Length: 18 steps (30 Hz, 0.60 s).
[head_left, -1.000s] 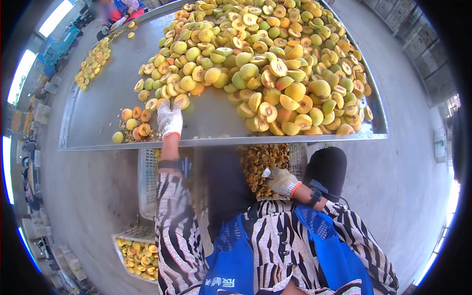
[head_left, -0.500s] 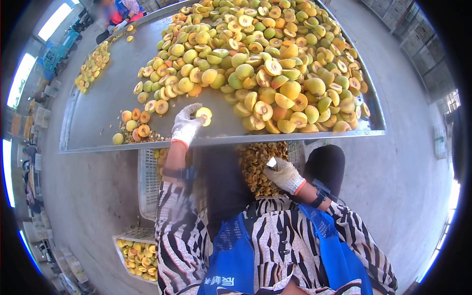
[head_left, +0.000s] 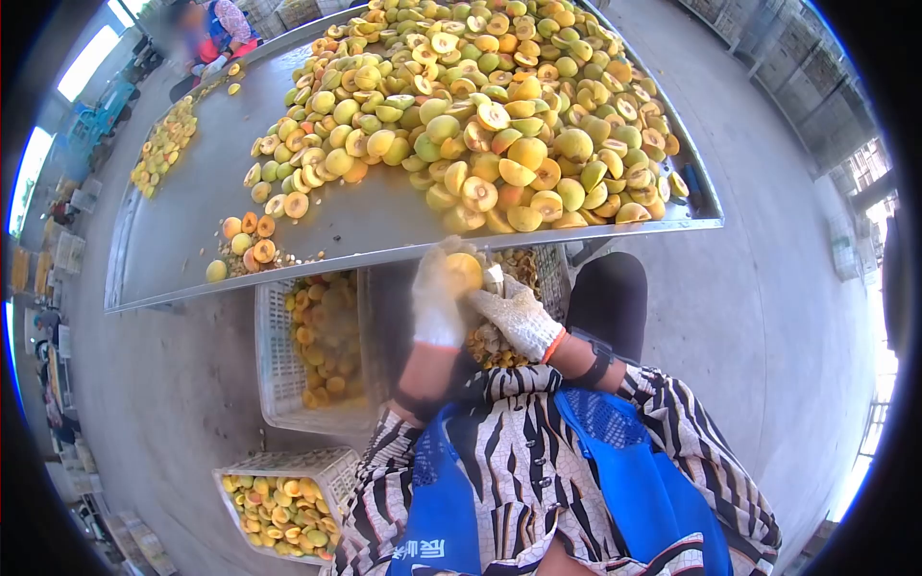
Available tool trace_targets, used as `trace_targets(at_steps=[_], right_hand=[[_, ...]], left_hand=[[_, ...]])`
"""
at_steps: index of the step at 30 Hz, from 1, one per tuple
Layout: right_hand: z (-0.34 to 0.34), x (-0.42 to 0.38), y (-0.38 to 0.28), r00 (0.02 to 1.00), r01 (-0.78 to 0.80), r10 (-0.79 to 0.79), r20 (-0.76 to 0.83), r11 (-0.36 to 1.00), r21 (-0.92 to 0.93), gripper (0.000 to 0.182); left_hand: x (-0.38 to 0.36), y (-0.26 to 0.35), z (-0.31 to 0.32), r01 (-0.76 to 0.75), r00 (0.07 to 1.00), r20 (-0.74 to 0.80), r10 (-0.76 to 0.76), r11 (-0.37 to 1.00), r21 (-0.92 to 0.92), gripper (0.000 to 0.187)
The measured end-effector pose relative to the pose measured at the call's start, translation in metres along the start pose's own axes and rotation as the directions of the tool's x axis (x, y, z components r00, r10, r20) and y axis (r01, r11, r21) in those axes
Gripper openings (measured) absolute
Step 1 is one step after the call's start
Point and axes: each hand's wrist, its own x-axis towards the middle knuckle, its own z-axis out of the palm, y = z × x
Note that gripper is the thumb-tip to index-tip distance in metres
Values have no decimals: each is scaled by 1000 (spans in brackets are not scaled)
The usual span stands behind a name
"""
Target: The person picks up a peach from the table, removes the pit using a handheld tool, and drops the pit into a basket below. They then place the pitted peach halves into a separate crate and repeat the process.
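Observation:
My left hand [head_left: 438,296], in a white knit glove and slightly blurred, is closed around a yellow apricot half [head_left: 464,273] just below the table's front edge. Close beside it on the right, my gloved right hand [head_left: 521,319] grips a short tool [head_left: 494,278] with a shiny metal end. That end is right at the fruit, and the handle is hidden in my fingers. Beneath both hands lie brownish stones and scraps [head_left: 488,348] in a container between my knees.
A metal-rimmed table [head_left: 375,226] carries a big heap of halved apricots [head_left: 519,144] and a small group near its edge. Below stand a crate [head_left: 274,355] of orange fruit and another crate [head_left: 336,475] of halves. Another person [head_left: 216,38] sits at the far left corner.
My left hand has come down from over the table with the apricot half, meeting my right hand. The right hand has moved up and left with its tool. The whole view has shifted slightly.

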Motion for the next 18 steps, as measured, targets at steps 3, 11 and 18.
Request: trace_targets(at_steps=[3,11,18], right_hand=[[5,3,23,925,329,-365,-111,911,-249,31],[-13,-17,-2,977,183,-206,53,690,-700,26],[-12,-23,-6,996,84,-69,52,649,-756,30]], left_hand=[[4,1,-9,134,990,63,-123,967,-218,35],[-14,8,4,116,993,-29,-118,991,-71,30],[-28,5,12,19,993,-115,-1,988,155,23]])
